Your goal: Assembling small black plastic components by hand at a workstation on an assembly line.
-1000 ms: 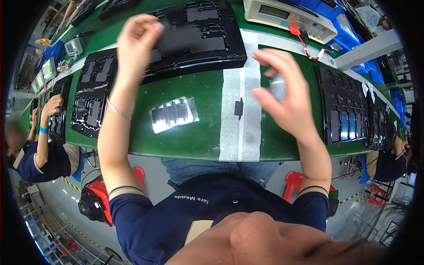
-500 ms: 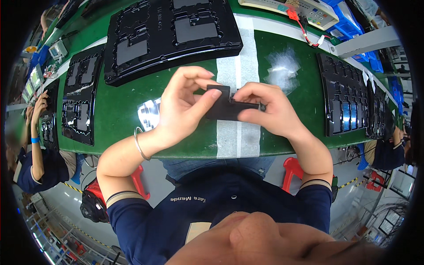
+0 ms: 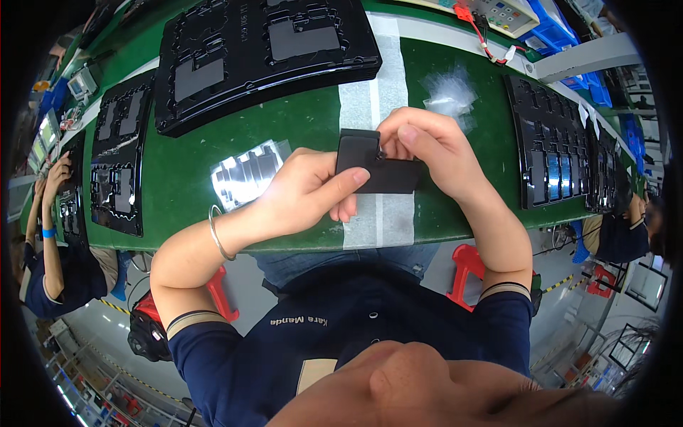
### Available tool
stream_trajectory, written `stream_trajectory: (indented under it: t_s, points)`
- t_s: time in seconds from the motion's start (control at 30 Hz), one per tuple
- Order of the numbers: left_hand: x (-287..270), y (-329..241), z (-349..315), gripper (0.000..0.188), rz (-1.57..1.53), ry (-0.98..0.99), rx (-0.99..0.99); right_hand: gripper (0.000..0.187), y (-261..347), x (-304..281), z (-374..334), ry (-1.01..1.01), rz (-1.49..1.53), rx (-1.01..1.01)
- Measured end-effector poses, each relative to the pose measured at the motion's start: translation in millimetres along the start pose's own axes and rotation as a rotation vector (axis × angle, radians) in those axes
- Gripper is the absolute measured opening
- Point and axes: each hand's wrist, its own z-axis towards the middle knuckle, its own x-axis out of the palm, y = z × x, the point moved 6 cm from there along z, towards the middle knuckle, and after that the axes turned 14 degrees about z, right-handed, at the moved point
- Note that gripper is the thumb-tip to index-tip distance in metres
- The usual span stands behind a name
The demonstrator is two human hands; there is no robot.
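A flat, black L-shaped piece (image 3: 363, 158) is held above the table, one arm pointing away from me and the other to the right. My left hand (image 3: 309, 186) grips its left side, thumb on top and fingers underneath. At its inner corner sits a small dark part (image 3: 382, 154) too small to make out. My right hand (image 3: 432, 147) is just beside that corner, thumb and fingers drawn together in a pinch; whatever they hold, if anything, is hidden. Beyond my left wrist lie clear, shiny film sheets (image 3: 249, 174) on the green table (image 3: 299, 121).
A stack of black trays (image 3: 267, 82) with grey L-shaped pieces stands far left of centre. More black trays lie left (image 3: 117, 153) and right (image 3: 551, 146). Thin clear film (image 3: 449, 96) lies far right, near an instrument (image 3: 501, 16) with red leads. Co-workers (image 3: 60, 267) sit at both sides.
My right hand has let go of the piece's right arm and moved up to the inner corner. My left hand has shifted lower, its fingers now under the piece.
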Motion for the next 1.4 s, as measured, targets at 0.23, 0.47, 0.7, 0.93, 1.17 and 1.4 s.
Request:
stream_trajectory:
  t_s: [0.23,0.47,0.7,0.93,1.17,1.4]
  points:
    - [9.2,0.1,0.9,0.035,0.079,0.095,-0.061,0.016,-12.4,5.1,2.1,0.046,-0.090,0.040]
    - [14.9,6.6,2.7,0.036,0.156,0.055,-0.029,0.017,-1.3,6.9,0.0,-0.018,-0.352,-0.191]
    - [14.6,7.1,4.0,0.037,0.196,0.025,-0.048,0.024,-3.4,9.1,-1.7,-0.072,-0.425,-0.186]
    - [9.6,7.0,3.1,0.033,-0.004,-0.004,-0.003,0.032,2.0,-0.5,1.8,0.065,-0.131,-0.259]
    - [8.0,3.1,0.8,0.031,-0.025,-0.030,0.079,0.042,9.0,10.5,-4.3,0.099,-0.277,-0.319]
    - [6.1,10.7,3.2,0.023,-0.103,-0.035,0.000,0.033,6.6,3.6,-5.7,-0.051,-0.015,-0.214]
